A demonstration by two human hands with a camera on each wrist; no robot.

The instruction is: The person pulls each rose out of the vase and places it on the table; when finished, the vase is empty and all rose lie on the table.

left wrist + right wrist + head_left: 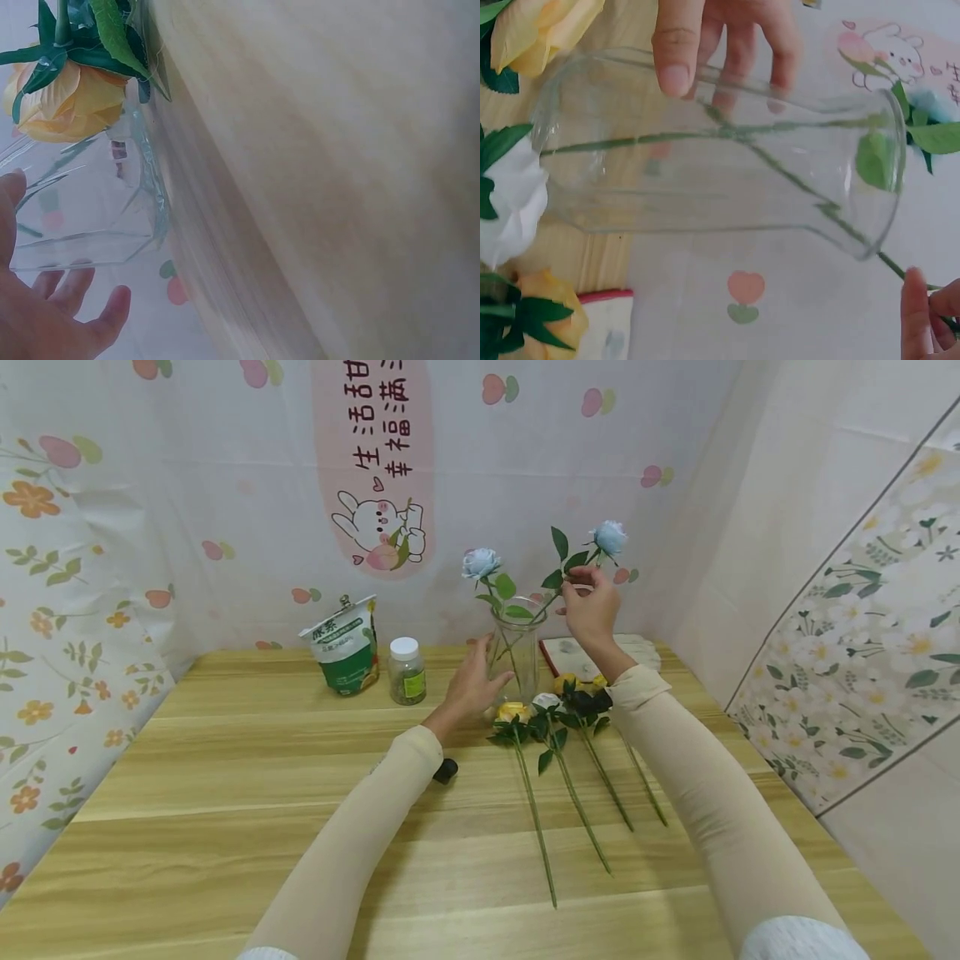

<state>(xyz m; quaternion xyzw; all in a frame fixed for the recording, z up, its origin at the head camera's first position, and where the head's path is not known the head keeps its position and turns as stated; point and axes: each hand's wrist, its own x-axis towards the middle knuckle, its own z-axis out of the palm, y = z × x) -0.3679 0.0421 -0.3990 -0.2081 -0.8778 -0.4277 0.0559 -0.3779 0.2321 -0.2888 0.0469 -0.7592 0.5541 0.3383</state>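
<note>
Upright on the wooden table, a clear glass vase [528,664] has a blue rose [481,562] standing in it. My left hand [477,682] holds the vase's left side, with the thumb in front and the fingers behind, as the right wrist view shows. Above the rim, my right hand [595,608] pinches the stem of another blue rose [609,537], whose bloom leans to the right. Its lower stem [787,172] is inside the vase and crosses the first stem. In the left wrist view, a yellow rose [71,101] lies close to the vase base.
Several roses lie before the vase, including a white rose [547,701] and a black rose [587,702], stems toward me. Left of the vase stand a white-capped jar [407,678] and a green-and-white pouch [347,652]. A small black object [446,771] sits beside my left forearm.
</note>
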